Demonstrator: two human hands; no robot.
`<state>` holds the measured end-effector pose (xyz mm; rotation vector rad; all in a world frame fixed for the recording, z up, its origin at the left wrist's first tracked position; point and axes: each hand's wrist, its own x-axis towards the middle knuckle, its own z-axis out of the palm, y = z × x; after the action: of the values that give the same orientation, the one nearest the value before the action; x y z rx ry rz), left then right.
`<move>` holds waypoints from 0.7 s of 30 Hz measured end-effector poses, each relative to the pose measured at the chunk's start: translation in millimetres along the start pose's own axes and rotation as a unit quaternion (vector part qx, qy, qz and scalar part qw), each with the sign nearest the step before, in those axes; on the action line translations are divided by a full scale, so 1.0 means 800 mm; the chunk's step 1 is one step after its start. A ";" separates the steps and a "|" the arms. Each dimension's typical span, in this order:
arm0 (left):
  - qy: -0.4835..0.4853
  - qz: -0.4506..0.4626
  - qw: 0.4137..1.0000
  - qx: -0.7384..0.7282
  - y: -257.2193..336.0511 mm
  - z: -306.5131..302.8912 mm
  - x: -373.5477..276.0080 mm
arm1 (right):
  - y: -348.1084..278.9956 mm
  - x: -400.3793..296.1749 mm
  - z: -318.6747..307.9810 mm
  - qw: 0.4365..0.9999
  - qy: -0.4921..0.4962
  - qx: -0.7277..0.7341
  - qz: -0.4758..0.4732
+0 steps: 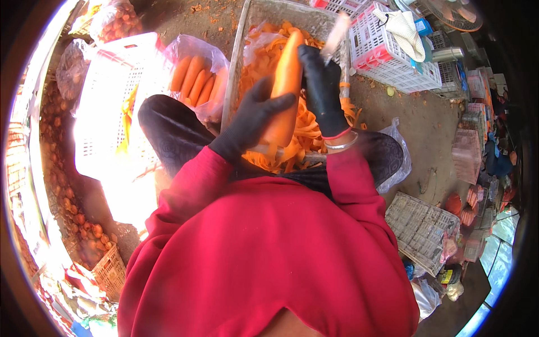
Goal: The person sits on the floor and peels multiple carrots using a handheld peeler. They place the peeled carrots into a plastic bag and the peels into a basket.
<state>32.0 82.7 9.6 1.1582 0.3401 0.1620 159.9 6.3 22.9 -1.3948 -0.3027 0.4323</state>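
A large carrot (288,69) stands tilted over a plastic crate (233,71) heaped with orange carrot peelings (309,130). My left hand (257,111), in a black glove, grips its lower part, thumb across the front. To the right of the carrot, my right hand (322,82), also gloved in black, is closed around a tool (337,36). The tool's pale end sticks up above the fist and is blurred; it may be a peeler, but its working end is hidden. At the left of the crate, several carrots (194,80) lie in a clear plastic bag (214,50).
A white plastic crate (105,122) stands at the left in glaring sunlight. Stacked white crates (396,67) at the upper right bear a pale cloth (406,33) and a metal flask (448,54). Onions (88,231) line the far left. A grey crate (423,227) lies at the right.
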 end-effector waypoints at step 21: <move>0.040 -0.060 0.996 -0.045 -0.093 -0.062 -0.014 | 0.052 0.000 0.001 0.985 -0.123 -0.097 -0.074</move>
<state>0.5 93.1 -74.3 1.0411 0.4669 0.1173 154.5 11.9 -18.1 -1.4971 -0.6598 0.4626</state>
